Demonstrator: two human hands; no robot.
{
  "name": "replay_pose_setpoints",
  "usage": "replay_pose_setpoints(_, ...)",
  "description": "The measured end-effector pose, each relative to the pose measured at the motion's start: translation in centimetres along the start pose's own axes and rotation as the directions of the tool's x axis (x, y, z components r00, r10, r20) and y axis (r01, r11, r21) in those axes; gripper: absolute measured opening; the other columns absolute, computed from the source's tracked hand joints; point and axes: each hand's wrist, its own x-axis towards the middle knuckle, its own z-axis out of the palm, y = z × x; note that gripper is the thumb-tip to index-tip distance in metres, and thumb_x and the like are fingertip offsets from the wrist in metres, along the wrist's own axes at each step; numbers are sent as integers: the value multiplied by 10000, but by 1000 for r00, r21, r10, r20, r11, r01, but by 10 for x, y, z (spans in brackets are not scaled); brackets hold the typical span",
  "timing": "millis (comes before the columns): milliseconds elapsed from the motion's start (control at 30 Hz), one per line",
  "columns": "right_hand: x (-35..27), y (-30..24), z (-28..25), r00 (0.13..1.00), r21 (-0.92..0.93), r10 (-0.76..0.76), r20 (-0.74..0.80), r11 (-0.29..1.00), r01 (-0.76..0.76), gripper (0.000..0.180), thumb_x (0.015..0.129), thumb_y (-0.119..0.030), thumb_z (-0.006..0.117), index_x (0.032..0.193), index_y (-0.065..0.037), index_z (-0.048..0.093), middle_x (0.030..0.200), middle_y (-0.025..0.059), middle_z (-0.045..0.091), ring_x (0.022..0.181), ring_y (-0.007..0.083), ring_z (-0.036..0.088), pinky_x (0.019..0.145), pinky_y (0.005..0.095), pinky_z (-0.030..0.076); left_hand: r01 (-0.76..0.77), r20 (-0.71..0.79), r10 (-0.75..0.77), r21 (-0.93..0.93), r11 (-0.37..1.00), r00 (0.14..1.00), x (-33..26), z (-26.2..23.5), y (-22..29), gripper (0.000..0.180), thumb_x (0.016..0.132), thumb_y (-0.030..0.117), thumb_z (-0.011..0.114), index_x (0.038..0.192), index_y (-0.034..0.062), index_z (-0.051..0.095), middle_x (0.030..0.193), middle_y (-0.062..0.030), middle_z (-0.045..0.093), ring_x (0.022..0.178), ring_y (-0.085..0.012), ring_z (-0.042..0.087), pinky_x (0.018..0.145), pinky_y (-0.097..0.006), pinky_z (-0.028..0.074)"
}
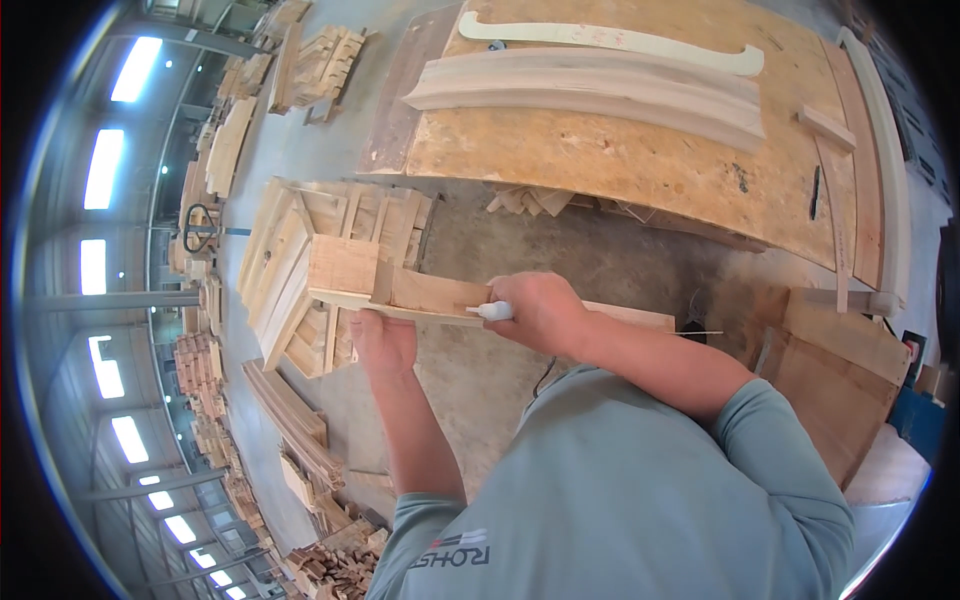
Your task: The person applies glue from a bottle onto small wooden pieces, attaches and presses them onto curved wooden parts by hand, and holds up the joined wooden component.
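Observation:
My right hand (545, 313) is closed round a small white squeeze bottle (492, 311). The bottle's thin nozzle points left over a long wooden piece (430, 292), close to its surface. This piece runs crosswise in front of me, with a wider pale block (343, 264) at its left end. My left hand (384, 342) grips the near edge of the piece below that block; part of its fingers is hidden. Beyond my right hand the wood continues to the right, partly covered by my forearm.
A large worktable (600, 140) ahead bears a pale curved wooden part (590, 85) and a cream curved template (610, 37). Stacked wooden frames (275, 270) stand at the left on the floor. Wooden boxes (825, 380) are at the right. Long boards (290, 420) lie lower left.

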Motion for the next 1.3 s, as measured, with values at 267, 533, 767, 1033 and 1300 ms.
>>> replay_pose_setpoints(267,21,2,3,994,-43,-25,-105,999,21,226,801,-218,792,933,-82,669,876,141,690,840,360,668,705,460,526,11,-106,-18,-62,998,994,17,15,-30,402,1058,291,537,1360,26,527,1338,-92,619,1225,-257,605,1055,-448,486)
replay_pose_setpoints(533,36,3,8,946,274,-38,-321,953,131,391,836,-196,825,1156,-20,686,936,119,725,815,198,669,759,330,539,26,-50,-19,155,988,999,79,4,0,319,1074,273,518,1218,2,602,1183,-81,680,1088,-151,638,953,-326,500)
replay_pose_setpoints(767,4,12,-25,969,285,243,43,927,-245,348,854,-219,828,1100,-8,700,981,93,742,825,111,650,743,302,538,303,-184,-253,339,891,950,111,-32,35,336,1071,297,529,1202,7,636,1134,-66,703,1008,-135,659,914,-303,505)
replay_pose_setpoints(1033,-34,4,-37,966,229,256,42,938,-259,320,848,-262,820,980,-13,668,824,129,700,756,195,677,687,361,539,479,-125,-463,153,865,877,109,-55,46,422,1061,348,539,1237,-26,625,1137,-85,716,1001,-162,684,886,-314,532)
replay_pose_setpoints(1300,-53,-21,-59,939,154,340,46,927,-343,279,891,-215,790,988,-6,633,830,87,686,754,141,624,682,320,515,766,-160,-769,-97,636,619,68,-34,-13,470,1014,501,565,1240,99,655,1074,-17,725,950,-181,683,836,-376,545)
